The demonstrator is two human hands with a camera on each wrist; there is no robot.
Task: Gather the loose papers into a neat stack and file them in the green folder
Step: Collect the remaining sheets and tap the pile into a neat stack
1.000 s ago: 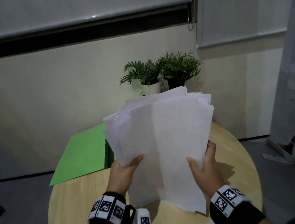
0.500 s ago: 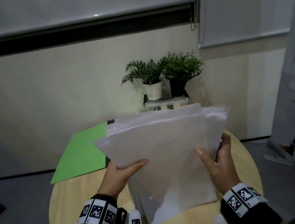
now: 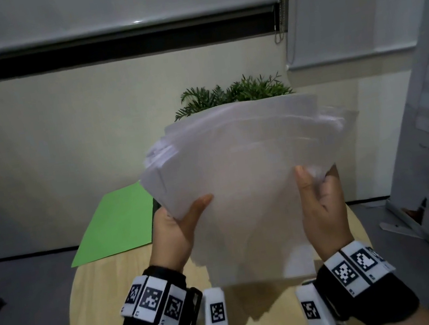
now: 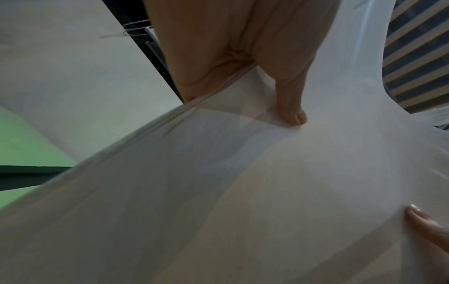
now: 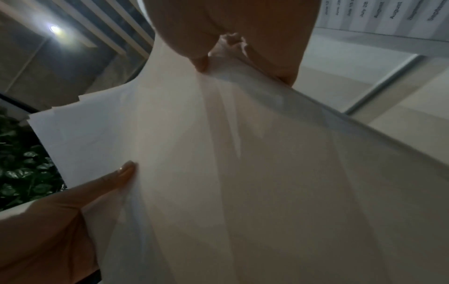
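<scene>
While both the left hand (image 3: 175,232) and right hand (image 3: 320,201) pinch the uneven papers (image 3: 247,173) above the table (image 3: 109,289), squaring continues; next, tapping edges flush, then carrying them left to the green folder (image 3: 115,225).

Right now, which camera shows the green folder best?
The head view: the green folder lies open on the round table, left of the held papers. The left wrist view catches only a green blur; the right wrist view shows none.

Fanned white papers (image 3: 251,184) held upright; green folder (image 3: 115,225) flat on table.
</scene>
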